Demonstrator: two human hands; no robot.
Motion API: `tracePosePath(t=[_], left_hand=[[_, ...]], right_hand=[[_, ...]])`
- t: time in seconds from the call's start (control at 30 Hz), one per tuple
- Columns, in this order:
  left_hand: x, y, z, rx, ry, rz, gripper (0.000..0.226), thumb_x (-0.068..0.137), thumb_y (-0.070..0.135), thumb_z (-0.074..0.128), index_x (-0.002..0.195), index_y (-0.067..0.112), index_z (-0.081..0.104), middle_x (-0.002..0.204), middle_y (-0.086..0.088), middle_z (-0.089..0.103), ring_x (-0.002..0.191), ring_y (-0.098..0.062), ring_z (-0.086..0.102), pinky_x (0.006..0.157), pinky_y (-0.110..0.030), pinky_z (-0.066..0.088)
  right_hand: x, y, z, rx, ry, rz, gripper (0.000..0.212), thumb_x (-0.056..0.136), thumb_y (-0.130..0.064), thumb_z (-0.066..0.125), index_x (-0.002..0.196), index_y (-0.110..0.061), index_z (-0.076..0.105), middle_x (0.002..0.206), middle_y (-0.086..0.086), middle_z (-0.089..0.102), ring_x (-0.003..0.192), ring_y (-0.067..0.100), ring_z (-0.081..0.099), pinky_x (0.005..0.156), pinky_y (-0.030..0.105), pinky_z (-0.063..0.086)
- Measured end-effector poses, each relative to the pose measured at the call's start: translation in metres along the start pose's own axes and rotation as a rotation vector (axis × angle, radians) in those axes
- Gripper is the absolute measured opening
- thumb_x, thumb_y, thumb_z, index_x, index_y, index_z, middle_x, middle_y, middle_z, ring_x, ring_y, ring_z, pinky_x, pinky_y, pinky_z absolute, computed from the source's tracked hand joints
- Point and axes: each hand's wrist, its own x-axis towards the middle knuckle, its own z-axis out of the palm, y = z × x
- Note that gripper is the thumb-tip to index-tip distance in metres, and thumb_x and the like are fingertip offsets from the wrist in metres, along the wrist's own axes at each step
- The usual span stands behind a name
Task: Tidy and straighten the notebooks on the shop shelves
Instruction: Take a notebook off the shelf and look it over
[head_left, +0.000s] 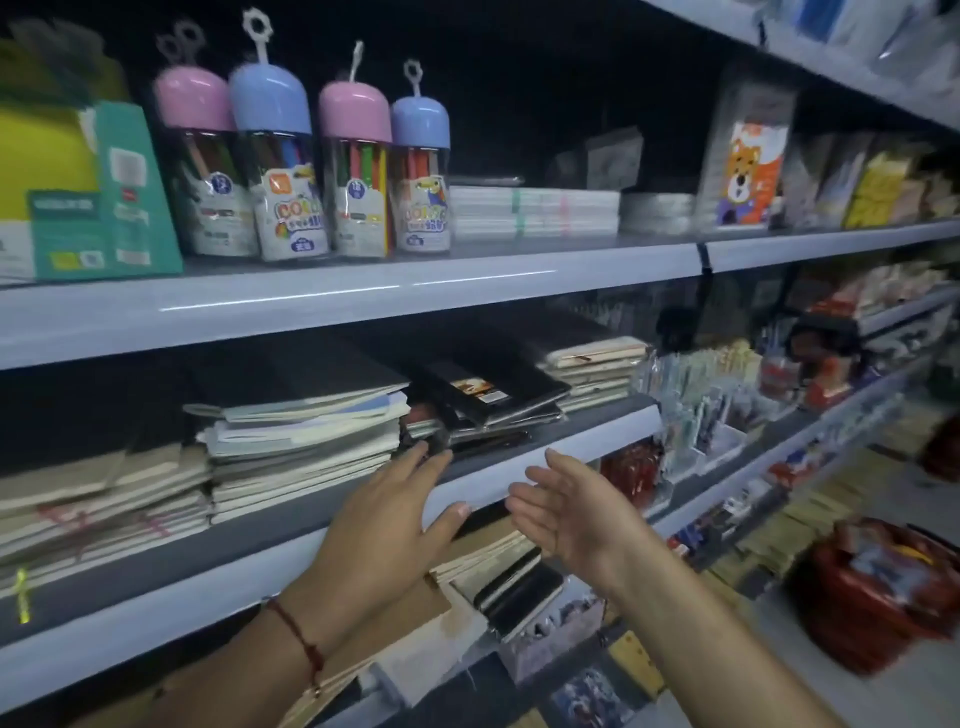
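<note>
Black, glossy-wrapped notebooks (493, 389) are lying askew on the middle shelf (571, 441), probably slippery and light, so I'm reaching with open fingers of my left hand (384, 519) and empty right hand (561, 509) toward their stiff edges.

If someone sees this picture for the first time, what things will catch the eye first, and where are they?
Four pencil tubs with pink and blue dome lids stand on the upper shelf, left of centre. Below, on the middle shelf, black notebooks lie crooked beside an untidy pale notebook stack. In front, the left hand touches that shelf's edge, and the right hand hovers open beside it.
</note>
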Motion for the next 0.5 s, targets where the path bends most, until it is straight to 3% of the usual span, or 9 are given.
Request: tracePosePath(t=[0.1,0.2,0.3,0.4,0.5], left_hand=[[0.014,0.014,0.02,0.031,0.031,-0.097,0.066,0.098,0.063,0.037,0.156,0.033,0.026,0.165,0.005,0.02,0.149,-0.015,0.023,0.119,-0.033,0.022],[0.025,0.027,0.032,0.091,0.078,-0.162,0.073,0.094,0.069,0.026,0.154,0.028,0.033,0.162,0.003,0.028,0.147,-0.018,0.027,0.118,-0.034,0.024],[0.032,0.037,0.043,0.163,0.138,-0.212,0.081,0.088,0.068,0.017,0.149,0.023,0.044,0.156,-0.001,0.039,0.142,-0.022,0.033,0.115,-0.038,0.028],[0.039,0.041,0.051,0.246,0.191,-0.232,0.063,0.094,0.057,0.029,0.137,0.019,0.055,0.142,-0.004,0.052,0.133,-0.027,0.044,0.106,-0.044,0.04],[0.05,0.041,0.053,0.313,0.259,-0.233,0.043,0.096,0.044,0.041,0.123,0.017,0.061,0.125,-0.005,0.058,0.122,-0.028,0.053,0.099,-0.042,0.045]], right_hand=[[0.029,-0.023,-0.01,0.084,-0.069,0.047,0.053,0.099,-0.035,0.058,0.138,-0.002,0.047,0.122,0.023,0.065,0.11,0.031,0.065,0.084,0.037,0.056],[0.052,-0.04,-0.013,0.124,-0.139,0.097,0.058,0.098,-0.034,0.06,0.143,-0.003,0.04,0.124,0.024,0.064,0.114,0.034,0.063,0.092,0.04,0.054],[0.067,-0.051,-0.013,0.13,-0.204,0.144,0.052,0.097,-0.034,0.061,0.135,-0.003,0.046,0.126,0.023,0.063,0.116,0.033,0.063,0.099,0.041,0.051],[0.073,-0.061,-0.011,0.166,-0.239,0.171,0.043,0.097,-0.031,0.061,0.126,-0.001,0.053,0.124,0.024,0.063,0.114,0.033,0.064,0.096,0.04,0.053],[0.074,-0.073,-0.01,0.196,-0.277,0.192,0.051,0.098,-0.029,0.06,0.135,0.002,0.046,0.128,0.027,0.06,0.114,0.034,0.063,0.088,0.039,0.055]])
